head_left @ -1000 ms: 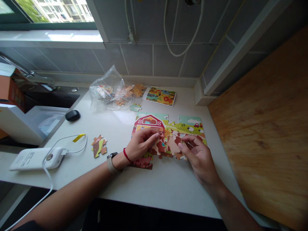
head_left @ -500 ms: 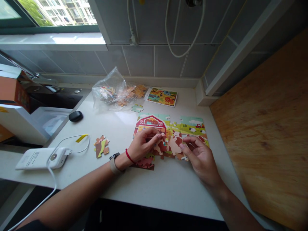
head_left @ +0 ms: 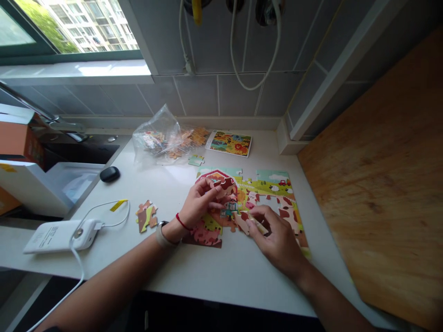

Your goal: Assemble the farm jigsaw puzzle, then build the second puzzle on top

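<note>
Partly assembled farm puzzle (head_left: 273,179) on a white counter (head_left: 214,274): the left hand (head_left: 197,204) pinches a brown-and-tan piece (head_left: 226,186) over the puzzle's barn, while the right hand (head_left: 278,240) grips a brown-and-cream piece (head_left: 242,222) at the puzzle's near middle. Left of the puzzle lies a loose piece (head_left: 146,216); beyond the puzzle, a picture card (head_left: 229,143).

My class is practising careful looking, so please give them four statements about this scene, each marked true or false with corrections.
1. The left hand holds a brown-and-cream puzzle piece. True.
2. The right hand is empty. False: the right hand holds a second puzzle piece.
3. A white cable is plugged into the power bank. True.
4. The plastic bag lies in the sink. False: the plastic bag lies on the counter.
</note>
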{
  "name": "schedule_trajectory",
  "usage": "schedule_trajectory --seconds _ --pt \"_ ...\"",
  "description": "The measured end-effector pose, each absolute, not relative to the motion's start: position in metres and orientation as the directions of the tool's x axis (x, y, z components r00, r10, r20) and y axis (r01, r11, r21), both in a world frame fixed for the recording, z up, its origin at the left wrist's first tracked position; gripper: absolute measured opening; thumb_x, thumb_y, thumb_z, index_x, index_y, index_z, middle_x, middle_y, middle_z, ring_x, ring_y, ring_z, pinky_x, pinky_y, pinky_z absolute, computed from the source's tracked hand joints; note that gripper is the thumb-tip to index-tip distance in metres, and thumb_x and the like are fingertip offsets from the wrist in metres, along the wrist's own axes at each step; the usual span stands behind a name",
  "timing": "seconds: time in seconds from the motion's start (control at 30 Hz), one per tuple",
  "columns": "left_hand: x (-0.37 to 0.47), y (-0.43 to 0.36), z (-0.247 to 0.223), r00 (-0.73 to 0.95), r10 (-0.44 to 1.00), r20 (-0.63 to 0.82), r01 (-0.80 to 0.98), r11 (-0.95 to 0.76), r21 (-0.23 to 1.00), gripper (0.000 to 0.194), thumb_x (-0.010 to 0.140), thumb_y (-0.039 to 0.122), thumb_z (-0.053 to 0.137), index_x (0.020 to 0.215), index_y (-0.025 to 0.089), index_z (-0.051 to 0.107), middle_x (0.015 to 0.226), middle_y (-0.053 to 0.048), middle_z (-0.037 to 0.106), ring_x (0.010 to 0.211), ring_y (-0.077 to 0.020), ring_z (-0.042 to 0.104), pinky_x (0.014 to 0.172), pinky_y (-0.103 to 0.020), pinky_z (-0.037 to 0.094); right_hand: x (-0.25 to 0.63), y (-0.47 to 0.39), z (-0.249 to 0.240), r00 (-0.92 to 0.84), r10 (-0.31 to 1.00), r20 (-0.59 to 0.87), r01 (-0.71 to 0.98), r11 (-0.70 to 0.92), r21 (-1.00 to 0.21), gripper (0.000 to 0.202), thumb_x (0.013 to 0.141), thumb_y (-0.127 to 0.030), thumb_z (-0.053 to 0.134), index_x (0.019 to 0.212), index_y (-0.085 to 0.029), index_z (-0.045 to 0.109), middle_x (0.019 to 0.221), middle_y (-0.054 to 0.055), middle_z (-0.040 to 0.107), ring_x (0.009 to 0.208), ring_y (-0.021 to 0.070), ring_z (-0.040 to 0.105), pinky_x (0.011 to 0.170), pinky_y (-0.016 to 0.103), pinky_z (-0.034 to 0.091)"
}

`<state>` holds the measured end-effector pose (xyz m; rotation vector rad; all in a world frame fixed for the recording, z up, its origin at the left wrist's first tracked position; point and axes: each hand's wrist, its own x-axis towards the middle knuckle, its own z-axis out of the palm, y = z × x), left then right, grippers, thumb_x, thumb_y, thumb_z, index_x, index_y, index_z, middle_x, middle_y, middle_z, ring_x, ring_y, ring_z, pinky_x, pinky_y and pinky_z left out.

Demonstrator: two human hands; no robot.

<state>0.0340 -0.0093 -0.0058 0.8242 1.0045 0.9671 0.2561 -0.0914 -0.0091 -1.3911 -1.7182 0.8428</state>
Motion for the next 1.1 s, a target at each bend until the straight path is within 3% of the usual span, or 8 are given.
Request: schedule_trajectory --seconds 0.13,0.23,0.33,0.47,0.6,0.77,0.93,1.1 --pt "0.037 -0.016 -0.002 0.275 0.927 -0.255 -0.234 0.322 0.917 0.049 0.080 0.051 0.086 0.083 0.020 0.049 0.074 0.004 0.063 0.061 -0.0118 0.068 0.054 -0.021 0.059 0.253 -0.092 -0.004 -0.285 0.949 0.133 0.506 0.267 -0.820 0.009 0.099 -0.021 0.061 0.092 -0.024 0.065 0.084 0.001 0.072 0.079 0.0178 0.070 0.075 0.029 0.057" --pt "0.040 -0.020 -0.001 0.255 0.947 -0.194 -0.153 0.238 0.959 0.047 0.083 0.052 0.084 0.082 0.019 0.051 0.062 0.006 0.059 0.048 -0.0047 0.051 0.048 -0.015 0.046 0.253 -0.090 -0.001 -0.251 0.933 0.257 0.514 0.354 -0.782 0.011 0.097 -0.018 0.061 0.091 -0.024 0.068 0.102 0.006 0.076 0.101 0.0238 0.071 0.090 0.038 0.058" --pt "0.041 -0.023 -0.002 0.230 0.961 -0.155 -0.115 0.185 0.976 0.047 0.083 0.053 0.084 0.081 0.018 0.052 0.061 0.007 0.057 0.047 -0.0036 0.046 0.046 -0.014 0.039 0.254 -0.088 0.000 -0.146 0.946 0.290 0.509 0.323 -0.798 0.008 0.097 -0.024 0.065 0.095 -0.026 0.072 0.118 0.008 0.074 0.115 0.0274 0.068 0.102 0.045 0.055" --pt "0.045 -0.031 -0.004 0.290 0.951 -0.107 -0.080 0.135 0.988 0.044 0.086 0.054 0.081 0.081 0.018 0.055 0.059 0.005 0.060 0.045 -0.0065 0.053 0.045 -0.018 0.045 0.256 -0.087 0.001 -0.080 0.974 0.213 0.386 0.227 -0.894 0.011 0.098 -0.032 0.067 0.101 -0.027 0.075 0.116 0.007 0.076 0.113 0.0260 0.070 0.095 0.040 0.058" --pt "0.048 -0.041 -0.010 0.466 0.876 -0.126 -0.009 0.148 0.989 0.041 0.092 0.055 0.074 0.084 0.017 0.060 0.072 -0.005 0.074 0.052 -0.0139 0.067 0.051 -0.026 0.057 0.255 -0.090 -0.002 -0.067 0.987 0.146 0.282 0.159 -0.946 0.015 0.098 -0.035 0.068 0.106 -0.026 0.077 0.105 0.006 0.077 0.097 0.0222 0.072 0.083 0.033 0.059" --pt "0.047 -0.045 -0.010 0.543 0.839 0.041 0.230 -0.196 0.953 0.027 0.097 0.041 0.071 0.087 0.016 0.073 0.074 -0.005 0.076 0.060 -0.0131 0.068 0.055 -0.021 0.052 0.256 -0.088 -0.005 0.043 0.989 0.145 0.182 0.135 -0.974 0.012 0.096 -0.036 0.071 0.102 -0.026 0.075 0.101 0.004 0.075 0.093 0.0206 0.073 0.079 0.030 0.059" --pt "0.045 -0.043 0.001 0.632 0.730 0.260 0.239 -0.503 0.830 0.016 0.100 0.029 0.066 0.095 0.019 0.076 0.085 -0.006 0.079 0.072 -0.0143 0.070 0.067 -0.024 0.055 0.287 -0.067 -0.005 0.204 0.970 0.132 0.196 0.091 -0.976 0.021 0.096 -0.039 0.067 0.110 -0.024 0.068 0.108 0.007 0.073 0.085 0.0194 0.071 0.074 0.031 0.059" --pt "0.043 -0.040 0.001 0.650 0.714 0.258 0.263 -0.531 0.806 0.015 0.101 0.027 0.064 0.096 0.019 0.075 0.085 -0.005 0.078 0.073 -0.0140 0.070 0.068 -0.025 0.055 0.309 -0.055 -0.015 0.281 0.955 0.096 0.323 0.000 -0.946 0.031 0.095 -0.035 0.063 0.123 -0.025 0.059 0.090 0.001 0.070 0.075 0.0188 0.069 0.065 0.030 0.055"
